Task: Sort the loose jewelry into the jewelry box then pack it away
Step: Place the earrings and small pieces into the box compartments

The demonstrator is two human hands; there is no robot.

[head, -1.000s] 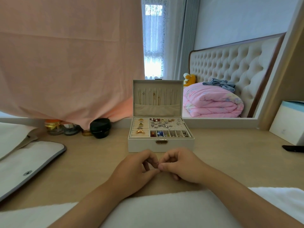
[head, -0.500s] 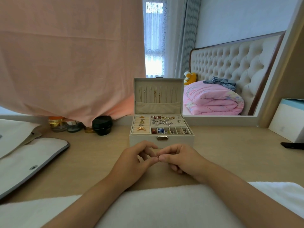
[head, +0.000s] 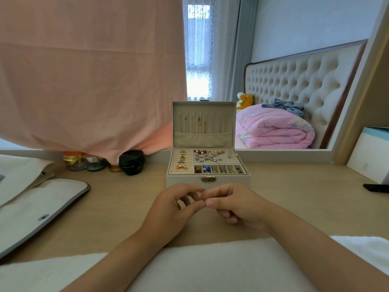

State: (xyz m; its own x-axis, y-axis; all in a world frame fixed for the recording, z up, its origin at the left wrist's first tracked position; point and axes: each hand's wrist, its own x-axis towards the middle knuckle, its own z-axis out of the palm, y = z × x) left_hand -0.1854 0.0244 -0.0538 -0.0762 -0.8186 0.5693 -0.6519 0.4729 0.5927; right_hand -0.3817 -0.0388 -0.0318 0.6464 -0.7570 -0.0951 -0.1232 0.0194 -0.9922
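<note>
A cream jewelry box (head: 185,181) stands open on the wooden table, its lid upright with necklaces hanging inside. Its tray holds gold rings on the left, loose earrings and beads at the back right, and small compartments along the front. Just in front of the box, my left hand (head: 174,209) and my right hand (head: 235,204) meet fingertip to fingertip. Between them they pinch a tiny gold piece of jewelry (head: 203,199), mostly hidden by the fingers.
Several small jars (head: 73,161) and a black pot (head: 132,162) stand at the back left under a pink cloth. A white-grey pouch (head: 37,207) lies at the left. A white box (head: 370,154) and a dark object (head: 375,188) sit at the right. White cloth covers the near edge.
Both hands have lifted slightly towards the box and the fingers have loosened a little, so the small gold piece now shows between the fingertips.
</note>
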